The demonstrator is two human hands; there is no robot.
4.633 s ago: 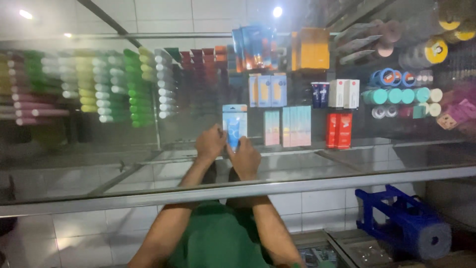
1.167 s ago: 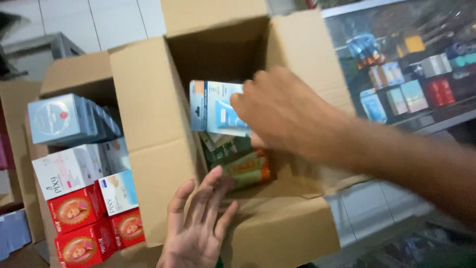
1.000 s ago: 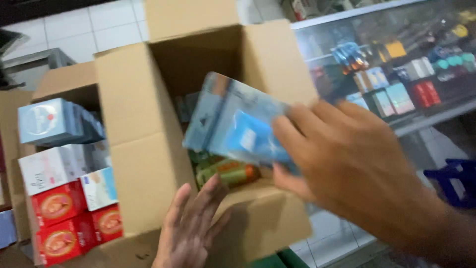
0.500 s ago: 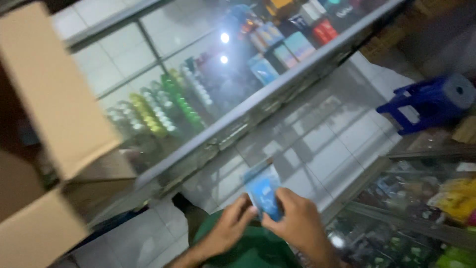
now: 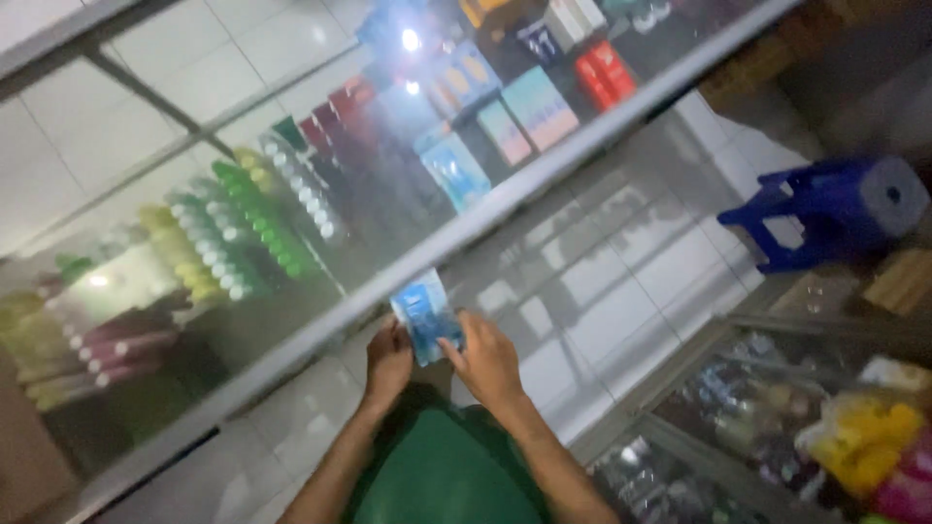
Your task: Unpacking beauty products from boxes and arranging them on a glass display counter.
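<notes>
Fingers of left hand (image 5: pixel 388 361) and right hand (image 5: pixel 488 361) pinch small light-blue rectangular carton (image 5: pixel 425 314) against glass display case (image 5: pixel 544 291). Risk: glare hides the shelf gap, carton knocks neighbouring boxes.

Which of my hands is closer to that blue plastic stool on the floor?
Right. Your right hand grips the small blue box on the side toward the blue stool; your left hand holds the box's far side, farther from the stool.
</notes>
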